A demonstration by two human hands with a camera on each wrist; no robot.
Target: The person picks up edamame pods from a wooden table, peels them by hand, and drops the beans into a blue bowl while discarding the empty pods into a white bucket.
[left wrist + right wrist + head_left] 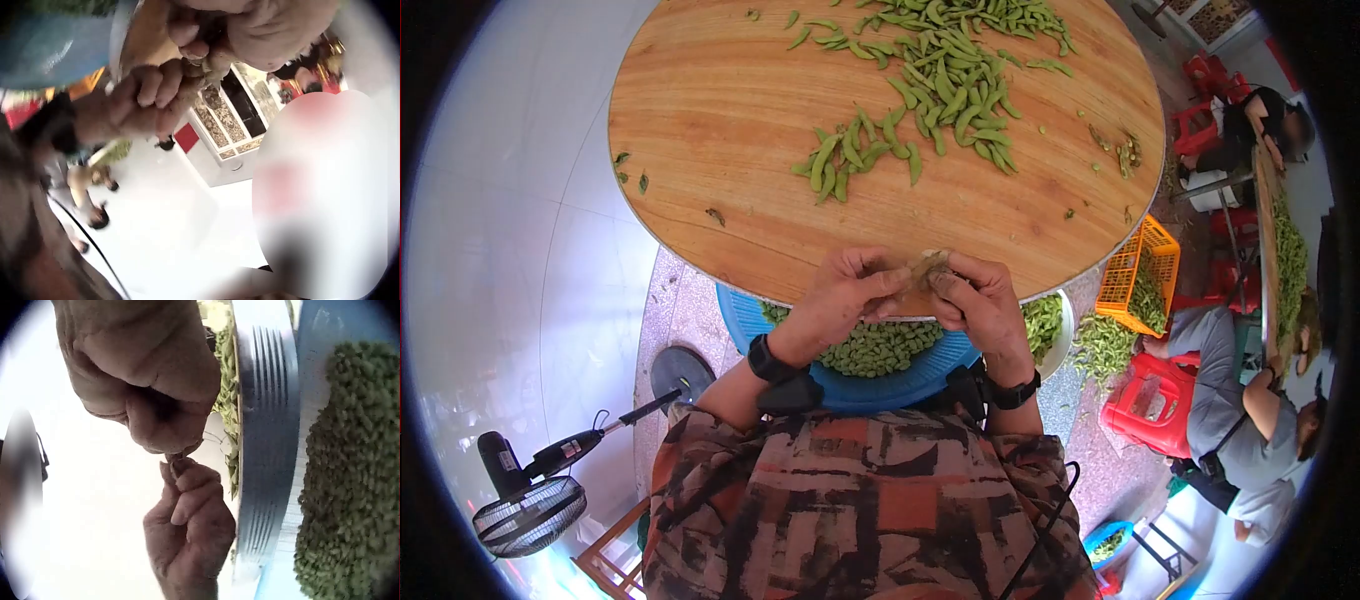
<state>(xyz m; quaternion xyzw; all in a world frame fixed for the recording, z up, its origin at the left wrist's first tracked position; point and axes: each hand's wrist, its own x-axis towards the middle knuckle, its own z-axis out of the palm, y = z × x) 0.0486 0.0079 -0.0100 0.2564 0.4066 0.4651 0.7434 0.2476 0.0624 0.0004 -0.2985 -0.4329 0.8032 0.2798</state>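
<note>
Pinching one small, pale-brown piece [929, 265] between them: left hand [845, 292] and right hand [988, 305], fingertips meeting.
Both hands have fingers curled; the held piece, too blurred to identify, sits just at the near edge of a round, wood-grain surface [730, 130]. On that surface: green soybean pods [960, 85], heaped toward the far side, well apart from the hands. Under the near edge: blue basin [742, 325], holding shelled green beans [880, 352]. At right: orange crate [1113, 288] containing pods, loose pods [1103, 345] just beside it; red plastic stool [1140, 412], near both.
</note>
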